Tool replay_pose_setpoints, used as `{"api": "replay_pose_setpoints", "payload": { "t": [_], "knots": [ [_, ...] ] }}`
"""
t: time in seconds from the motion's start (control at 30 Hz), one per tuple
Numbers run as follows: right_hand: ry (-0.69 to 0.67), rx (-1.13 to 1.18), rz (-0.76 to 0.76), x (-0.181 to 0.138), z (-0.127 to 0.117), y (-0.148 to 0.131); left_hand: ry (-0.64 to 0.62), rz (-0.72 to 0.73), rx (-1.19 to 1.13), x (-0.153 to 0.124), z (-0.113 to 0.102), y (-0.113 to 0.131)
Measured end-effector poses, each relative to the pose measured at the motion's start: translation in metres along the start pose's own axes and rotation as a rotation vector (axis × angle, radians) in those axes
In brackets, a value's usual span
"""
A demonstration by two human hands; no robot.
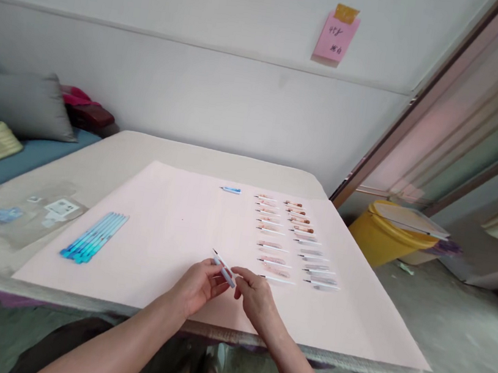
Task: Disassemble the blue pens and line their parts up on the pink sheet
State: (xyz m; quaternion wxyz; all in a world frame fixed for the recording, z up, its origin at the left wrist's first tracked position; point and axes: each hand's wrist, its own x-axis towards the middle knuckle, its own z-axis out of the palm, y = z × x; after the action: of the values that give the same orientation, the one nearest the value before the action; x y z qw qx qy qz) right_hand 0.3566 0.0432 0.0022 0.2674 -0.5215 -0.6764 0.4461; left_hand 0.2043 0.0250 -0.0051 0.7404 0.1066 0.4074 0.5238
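Observation:
Above the near edge of the pink sheet (170, 219), both hands meet at a disassembled pen. My left hand (198, 284) is closed on a pale blue-grey pen barrel (227, 277). Alongside the barrel slants a slim white pen refill (223, 262) with a dark tip pointing up and left. My right hand (256, 295) pinches the refill's rear end, its fingertips close to the barrel. Farther back lies a blue pen (230, 190) with a dark-tipped piece next to it. To the right, pale pen pieces (272, 261) and brown-ended ones (302, 221) lie in two columns.
Several blue pens (94, 237) lie side by side at the sheet's left. Beyond them are a clear plastic bag (36, 215) and a grey cushion (24, 102). A yellow bin (372, 231) stands right of the table. A pink note (337, 37) is taped to the wall.

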Motion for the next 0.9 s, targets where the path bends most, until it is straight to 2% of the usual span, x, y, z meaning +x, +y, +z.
{"api": "replay_pose_setpoints", "payload": {
  "t": [0.27, 0.6, 0.73, 0.83, 0.9],
  "knots": [
    [-0.02, 0.0, -0.009, -0.002, 0.003, -0.002, 0.008, 0.007, 0.018, -0.003, 0.003, -0.002],
    [-0.04, 0.028, -0.042, -0.002, 0.007, -0.001, 0.146, 0.077, 0.079, -0.003, 0.004, 0.0],
    [-0.077, 0.163, 0.105, 0.0, 0.004, -0.003, 0.202, 0.116, 0.069, 0.001, 0.0, 0.004],
    [-0.064, 0.352, 0.213, 0.002, -0.001, -0.005, 0.241, 0.146, 0.056, 0.003, -0.002, 0.009],
    [-0.035, 0.499, 0.26, 0.003, -0.005, -0.006, 0.224, 0.125, 0.078, 0.003, -0.002, 0.01]
  ]
}}
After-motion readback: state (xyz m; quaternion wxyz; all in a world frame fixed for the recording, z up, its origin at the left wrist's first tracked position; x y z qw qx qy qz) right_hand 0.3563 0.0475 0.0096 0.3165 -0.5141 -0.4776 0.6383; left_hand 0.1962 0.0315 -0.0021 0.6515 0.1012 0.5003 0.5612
